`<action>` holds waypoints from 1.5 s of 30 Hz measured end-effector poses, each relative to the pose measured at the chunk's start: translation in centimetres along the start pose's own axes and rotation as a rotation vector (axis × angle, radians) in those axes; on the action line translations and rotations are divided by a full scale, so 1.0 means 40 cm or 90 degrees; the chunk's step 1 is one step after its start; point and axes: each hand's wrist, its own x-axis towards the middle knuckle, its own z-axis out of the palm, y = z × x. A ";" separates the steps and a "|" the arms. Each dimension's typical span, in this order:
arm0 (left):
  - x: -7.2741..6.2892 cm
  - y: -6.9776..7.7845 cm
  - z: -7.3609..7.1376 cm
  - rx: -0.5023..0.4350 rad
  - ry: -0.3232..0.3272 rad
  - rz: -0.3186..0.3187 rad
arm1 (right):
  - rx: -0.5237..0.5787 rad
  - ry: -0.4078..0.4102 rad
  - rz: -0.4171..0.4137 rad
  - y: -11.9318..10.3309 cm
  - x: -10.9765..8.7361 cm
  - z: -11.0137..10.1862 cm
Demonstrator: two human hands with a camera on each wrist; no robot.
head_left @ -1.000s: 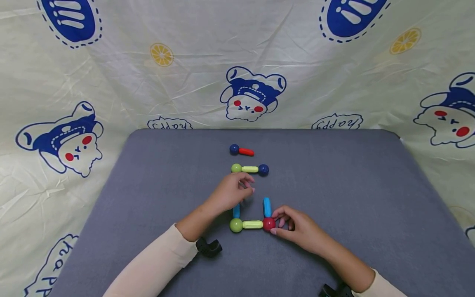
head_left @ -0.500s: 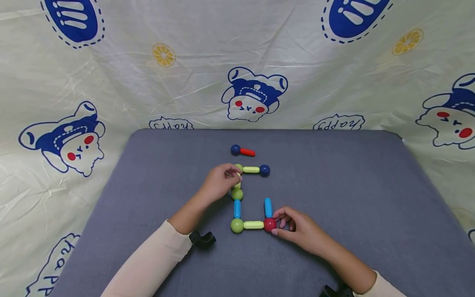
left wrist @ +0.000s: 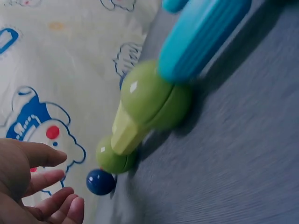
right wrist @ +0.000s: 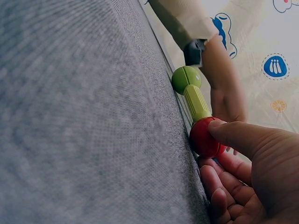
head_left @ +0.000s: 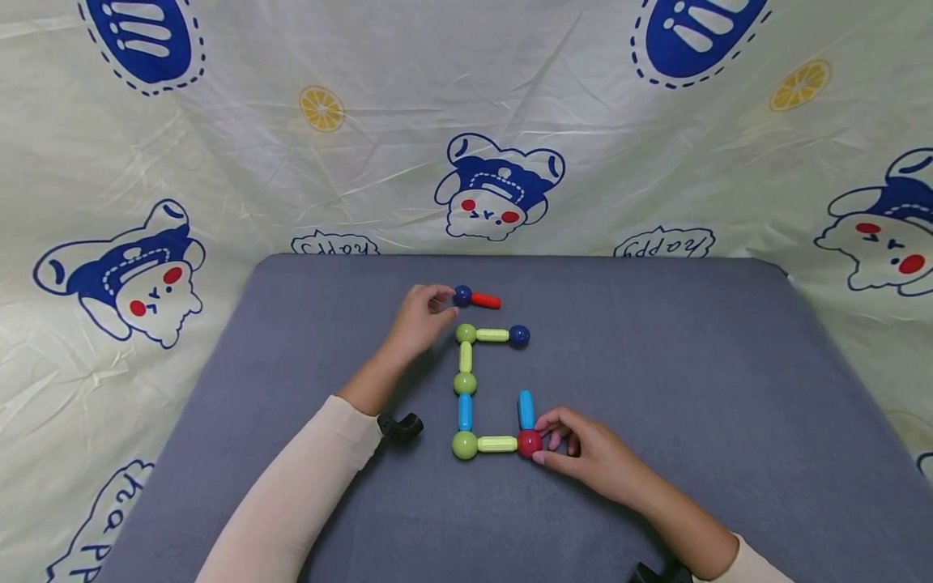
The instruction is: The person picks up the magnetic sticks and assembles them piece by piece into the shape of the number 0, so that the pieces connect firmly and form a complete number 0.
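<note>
My right hand [head_left: 594,453] pinches a red ball [head_left: 530,444] between thumb and fingers; the thumb lies on it in the right wrist view. That ball joins a yellow-green rod [head_left: 498,444] and a blue rod [head_left: 526,410]. The connected shape runs on through a green corner ball [head_left: 465,445], another blue rod [head_left: 465,412], a green ball [head_left: 464,383], a yellow-green rod [head_left: 466,357] and a green top ball [head_left: 466,334]. Beside a dark blue ball [head_left: 462,296] with a red rod [head_left: 486,300] attached, my left hand [head_left: 420,317] hovers with loosely bent fingers, holding nothing.
From the top green ball a yellow-green rod [head_left: 492,334] extends right to another dark blue ball [head_left: 519,336]. Everything lies on a grey table [head_left: 678,348]. A printed cloth [head_left: 394,178] hangs behind the far edge. Black straps with camera mounts [head_left: 401,428] are on the wrists.
My left hand has left the yellow-green rod on the shape's left side and moved away from me to the loose blue ball. My right hand stays at the red ball.
</note>
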 end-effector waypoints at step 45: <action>0.125 -0.031 0.065 0.222 -0.052 0.044 | -0.005 0.001 -0.016 0.001 -0.006 -0.001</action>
